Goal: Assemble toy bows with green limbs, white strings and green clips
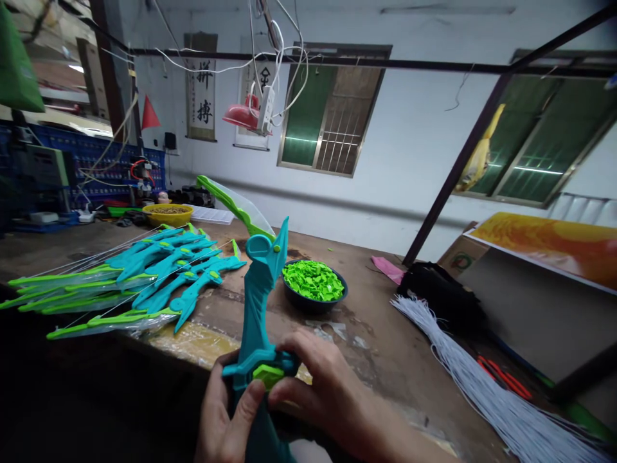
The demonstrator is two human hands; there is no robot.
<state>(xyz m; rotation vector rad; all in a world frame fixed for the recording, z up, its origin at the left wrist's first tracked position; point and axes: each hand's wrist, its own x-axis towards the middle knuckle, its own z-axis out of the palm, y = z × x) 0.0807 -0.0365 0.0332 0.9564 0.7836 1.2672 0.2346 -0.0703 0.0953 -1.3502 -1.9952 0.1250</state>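
Note:
A teal plastic toy bow [256, 308] with a bright green limb [231, 204] stands upright in front of me, its lower end running out of view. My left hand [229, 411] is wrapped round its grip from the left, thumb against a green plastic piece [268, 375] at the middle. From the right, my right hand [321, 379] pinches the teal part around that green piece with thumb and forefinger. Behind the bow, a dark bowl [314, 305] holds many small green plastic pieces [313, 279].
Several strung toy bows [164, 263] lie piled on the table at left, near a yellow basin [168, 215]. A bundle of white strings [463, 366], red-handled scissors [504, 376] and a black bag [438, 296] lie at right. A red lamp [241, 116] hangs overhead.

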